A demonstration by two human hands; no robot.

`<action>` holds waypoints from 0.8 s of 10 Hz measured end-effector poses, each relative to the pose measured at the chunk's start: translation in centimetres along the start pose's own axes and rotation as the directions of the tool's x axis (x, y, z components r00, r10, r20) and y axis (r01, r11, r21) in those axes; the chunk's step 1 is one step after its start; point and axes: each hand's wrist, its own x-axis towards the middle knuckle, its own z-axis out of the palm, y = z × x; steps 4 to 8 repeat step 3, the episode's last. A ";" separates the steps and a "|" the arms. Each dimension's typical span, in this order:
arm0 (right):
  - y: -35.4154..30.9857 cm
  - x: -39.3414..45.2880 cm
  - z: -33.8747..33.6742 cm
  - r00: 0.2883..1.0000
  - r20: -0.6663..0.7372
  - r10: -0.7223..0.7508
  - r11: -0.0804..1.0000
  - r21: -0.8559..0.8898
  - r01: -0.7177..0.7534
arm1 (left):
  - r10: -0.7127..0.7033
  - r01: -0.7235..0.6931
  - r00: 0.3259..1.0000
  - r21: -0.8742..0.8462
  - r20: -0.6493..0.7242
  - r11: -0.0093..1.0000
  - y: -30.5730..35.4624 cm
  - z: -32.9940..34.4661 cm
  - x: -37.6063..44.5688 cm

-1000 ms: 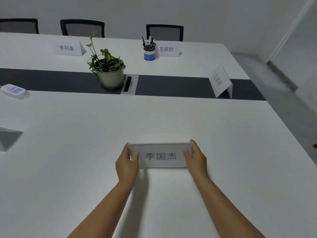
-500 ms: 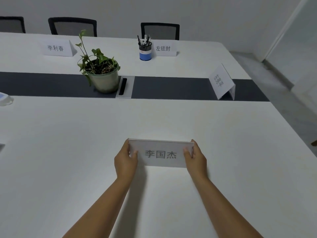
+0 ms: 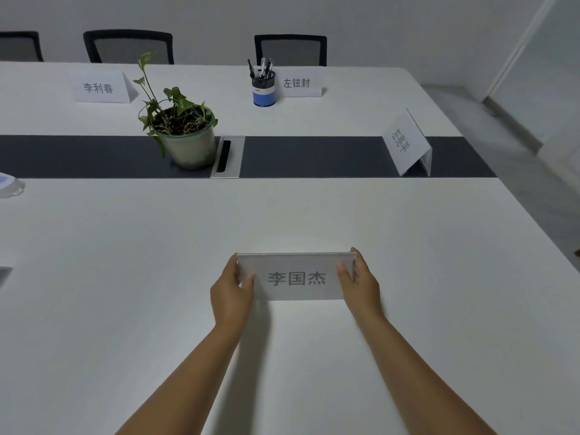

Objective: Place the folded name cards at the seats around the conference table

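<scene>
A white folded name card (image 3: pixel 296 277) with three dark characters rests on the near half of the white conference table (image 3: pixel 125 262). My left hand (image 3: pixel 230 291) grips its left end and my right hand (image 3: pixel 359 285) grips its right end. Two more name cards stand on the far side, one at the left (image 3: pixel 99 87) and one at the right (image 3: pixel 299 83). A third card (image 3: pixel 406 142) stands at the table's right end on the dark centre strip.
A potted plant (image 3: pixel 185 136) and a cable hatch (image 3: pixel 227 157) sit on the dark strip (image 3: pixel 314 157). A pen cup (image 3: pixel 263 87) stands on the far side. Black chairs (image 3: pixel 290 48) line the far edge. A white object (image 3: pixel 9 185) lies at the left edge.
The view has shifted slightly, so the far objects sit a little further right. Both hands keep hold of the card, which stays in about the same spot on the table.
</scene>
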 end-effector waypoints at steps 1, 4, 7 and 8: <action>-0.2 -0.1 0.0 1.000 0.023 0.014 1.000 -0.013 -0.013 | -0.065 0.065 0.997 0.000 0.052 0.998 0.2 -0.1 -0.4; -0.6 -1.7 -1.3 0.999 -0.022 0.049 0.998 0.035 -0.048 | -0.174 0.172 0.984 0.045 0.038 0.984 -0.6 -1.4 -2.8; -0.6 -1.7 -1.3 0.999 -0.022 0.049 0.998 0.035 -0.048 | -0.174 0.172 0.984 0.045 0.038 0.984 -0.6 -1.4 -2.8; -0.6 -1.7 -1.3 0.999 -0.022 0.049 0.998 0.035 -0.048 | -0.174 0.172 0.984 0.045 0.038 0.984 -0.6 -1.4 -2.8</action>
